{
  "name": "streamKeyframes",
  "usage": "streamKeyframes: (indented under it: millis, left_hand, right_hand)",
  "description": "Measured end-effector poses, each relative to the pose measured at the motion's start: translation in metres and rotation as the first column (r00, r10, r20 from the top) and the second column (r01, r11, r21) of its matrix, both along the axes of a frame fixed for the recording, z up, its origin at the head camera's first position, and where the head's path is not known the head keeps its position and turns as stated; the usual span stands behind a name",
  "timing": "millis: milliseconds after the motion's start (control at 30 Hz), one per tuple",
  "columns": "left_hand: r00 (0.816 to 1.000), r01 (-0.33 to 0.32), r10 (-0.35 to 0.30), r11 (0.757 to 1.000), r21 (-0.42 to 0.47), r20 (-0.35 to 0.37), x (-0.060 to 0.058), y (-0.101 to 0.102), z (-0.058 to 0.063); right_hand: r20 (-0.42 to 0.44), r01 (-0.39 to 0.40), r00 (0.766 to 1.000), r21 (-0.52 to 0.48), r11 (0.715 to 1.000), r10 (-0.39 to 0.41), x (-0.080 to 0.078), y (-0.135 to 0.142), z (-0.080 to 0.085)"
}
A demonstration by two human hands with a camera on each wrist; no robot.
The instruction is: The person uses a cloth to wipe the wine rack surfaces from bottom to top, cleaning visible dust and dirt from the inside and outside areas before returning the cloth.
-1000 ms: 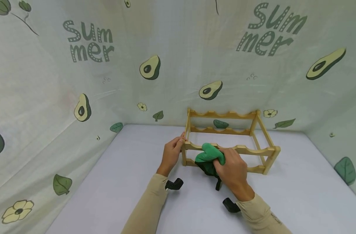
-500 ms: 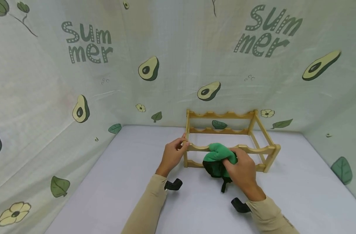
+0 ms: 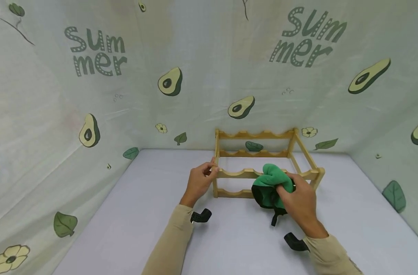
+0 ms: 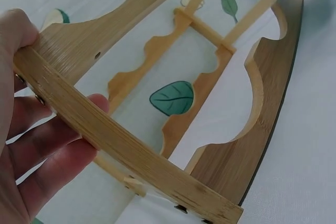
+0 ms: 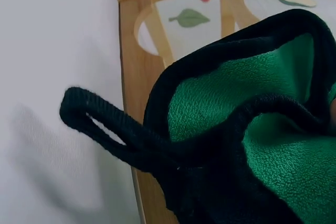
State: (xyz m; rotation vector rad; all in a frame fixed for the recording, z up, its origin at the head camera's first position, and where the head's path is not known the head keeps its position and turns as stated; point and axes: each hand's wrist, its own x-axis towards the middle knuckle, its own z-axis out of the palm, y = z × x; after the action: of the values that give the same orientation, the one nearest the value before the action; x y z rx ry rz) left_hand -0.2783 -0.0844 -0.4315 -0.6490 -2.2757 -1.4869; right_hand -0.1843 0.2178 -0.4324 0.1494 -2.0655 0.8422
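A wooden wine rack (image 3: pixel 237 174) with scalloped rails stands on the white table. My left hand (image 3: pixel 197 184) grips its front left post (image 4: pixel 68 95); in the left wrist view the fingers lie behind the post and the thumb side is at its top end. My right hand (image 3: pixel 301 202) holds a bunched green terry cloth (image 3: pixel 271 176) with black edging at the right part of the upper front rail. The right wrist view shows the cloth's black hanging loop (image 5: pixel 100 121) sticking out over the table. The cloth hides part of the front rails.
A printed curtain (image 3: pixel 202 57) with avocados and leaves hangs behind the rack and along both sides. White tabletop (image 3: pixel 154 191) extends left and right of the rack. Black wrist mounts (image 3: pixel 201 216) project from both sleeves.
My right hand has slid the cloth rightward along the front rail. My left hand keeps its grip on the left post. The head view has shifted slightly.
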Motion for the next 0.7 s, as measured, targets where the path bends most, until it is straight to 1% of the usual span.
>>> streamKeyframes:
  millis: [167,300,433,633,700]
  left_hand:
    - [1.000,0.028,-0.028,0.999,0.017,0.010,0.000,0.006,-0.002]
    - [1.000,0.017,-0.016,1.000,0.019,-0.009,-0.001,0.009,-0.001]
    - [1.000,0.002,-0.001,1.000,0.029,-0.019,-0.001,0.007,0.000]
    - [1.000,-0.016,0.016,0.999,0.034,-0.013,0.000,0.002,-0.002]
    - [1.000,-0.015,0.016,0.999,0.030,-0.010,-0.001,0.002,-0.001]
  right_hand:
    - [-0.015,0.035,0.999,0.031,0.999,-0.035,0.008,0.015,-0.002]
    - [-0.024,0.060,0.998,0.016,0.998,-0.060,0.012,0.029,-0.003]
    - [-0.032,0.083,0.996,-0.004,0.997,-0.083,0.013,0.043,-0.001]
    - [-0.022,0.155,0.988,-0.016,0.988,-0.155,0.015,0.061,0.004]
    - [-0.014,0.179,0.984,-0.011,0.984,-0.180,0.017,0.067,0.006]
